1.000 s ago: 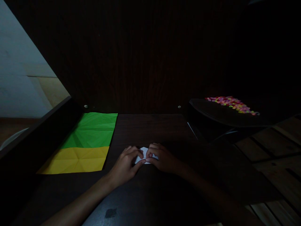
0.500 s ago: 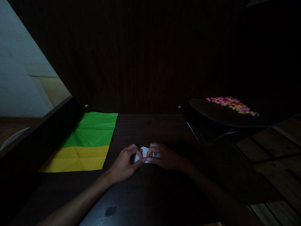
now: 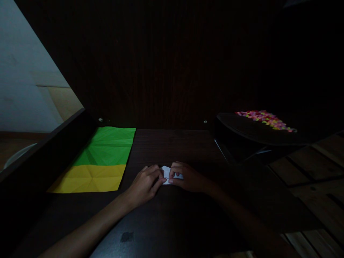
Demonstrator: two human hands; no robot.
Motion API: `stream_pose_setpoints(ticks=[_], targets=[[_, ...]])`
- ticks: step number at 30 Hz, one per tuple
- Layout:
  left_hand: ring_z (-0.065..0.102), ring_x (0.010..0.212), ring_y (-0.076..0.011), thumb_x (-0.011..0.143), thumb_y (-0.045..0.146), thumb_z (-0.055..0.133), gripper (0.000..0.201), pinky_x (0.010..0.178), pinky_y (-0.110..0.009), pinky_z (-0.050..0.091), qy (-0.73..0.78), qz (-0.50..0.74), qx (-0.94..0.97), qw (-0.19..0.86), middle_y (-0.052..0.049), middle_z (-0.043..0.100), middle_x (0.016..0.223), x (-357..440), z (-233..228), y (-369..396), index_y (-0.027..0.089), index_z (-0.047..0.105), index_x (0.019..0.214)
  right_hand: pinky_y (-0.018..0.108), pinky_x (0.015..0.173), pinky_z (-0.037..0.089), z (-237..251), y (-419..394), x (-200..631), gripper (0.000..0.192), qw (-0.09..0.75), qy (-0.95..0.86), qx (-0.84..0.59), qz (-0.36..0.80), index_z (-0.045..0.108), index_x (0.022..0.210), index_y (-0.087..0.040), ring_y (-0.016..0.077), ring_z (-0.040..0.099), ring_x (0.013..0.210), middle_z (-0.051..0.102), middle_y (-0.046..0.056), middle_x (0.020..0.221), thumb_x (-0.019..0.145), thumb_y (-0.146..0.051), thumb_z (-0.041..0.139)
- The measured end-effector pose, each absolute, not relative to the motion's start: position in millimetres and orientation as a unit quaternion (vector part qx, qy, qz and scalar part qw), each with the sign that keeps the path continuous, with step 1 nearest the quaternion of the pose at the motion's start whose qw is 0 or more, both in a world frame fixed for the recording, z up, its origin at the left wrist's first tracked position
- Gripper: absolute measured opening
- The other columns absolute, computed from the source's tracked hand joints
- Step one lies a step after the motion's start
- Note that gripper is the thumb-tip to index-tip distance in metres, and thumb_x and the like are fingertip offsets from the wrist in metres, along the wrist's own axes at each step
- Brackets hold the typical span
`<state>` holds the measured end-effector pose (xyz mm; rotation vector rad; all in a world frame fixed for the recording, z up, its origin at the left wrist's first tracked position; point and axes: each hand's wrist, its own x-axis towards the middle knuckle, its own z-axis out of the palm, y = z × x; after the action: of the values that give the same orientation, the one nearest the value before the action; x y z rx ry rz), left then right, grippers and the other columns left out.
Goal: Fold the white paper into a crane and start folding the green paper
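A small folded white paper [image 3: 167, 173] lies on the dark wooden table [image 3: 172, 147], in the middle of the view. My left hand [image 3: 146, 182] pinches its left side with thumb and forefinger. My right hand [image 3: 188, 178] presses on its right side, fingertips meeting the left hand's over the paper. Most of the paper is hidden under the fingers.
A green sheet [image 3: 107, 146] and a yellow sheet [image 3: 88, 178], both creased, lie flat at the table's left. A dark tray [image 3: 249, 130] at the right holds several small colourful pieces [image 3: 264, 119]. A dark wall panel stands behind the table. Wooden slats show at the far right.
Both hands have shifted slightly up the frame and closed in on the white paper, so less of it shows. The view has tilted a little.
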<state>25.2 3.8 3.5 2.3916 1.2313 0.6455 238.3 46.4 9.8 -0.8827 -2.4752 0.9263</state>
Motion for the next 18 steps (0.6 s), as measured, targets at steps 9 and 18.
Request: stream_pose_setpoints(ticks=[9, 18], targets=[[0.060, 0.082, -0.0203, 0.096, 0.023, 0.046, 0.015, 0.078, -0.034, 0.042, 0.429, 0.206, 0.867, 0.148, -0.004, 0.062, 0.088, 24.6, 2.9, 5.2, 0.019, 0.057, 0.088, 0.026, 0.070, 0.040, 9.3, 47.1, 237.6, 0.005, 0.184, -0.882, -0.308, 0.306, 0.063, 0.081, -0.015, 0.0151, 0.054, 0.077, 0.057, 0.001, 0.082, 0.082, -0.013, 0.067], [0.060, 0.082, -0.0202, 0.096, 0.024, 0.046, 0.014, 0.078, -0.035, 0.042, 0.423, 0.215, 0.870, 0.134, -0.004, 0.063, 0.088, 23.8, 0.5, 5.9, 0.019, 0.058, 0.088, 0.026, 0.070, 0.040, 7.7, 45.7, 238.4, 0.006, 0.193, -0.883, -0.301, 0.303, 0.062, 0.082, -0.016, 0.0151, 0.053, 0.077, 0.057, 0.001, 0.083, 0.083, -0.014, 0.068]])
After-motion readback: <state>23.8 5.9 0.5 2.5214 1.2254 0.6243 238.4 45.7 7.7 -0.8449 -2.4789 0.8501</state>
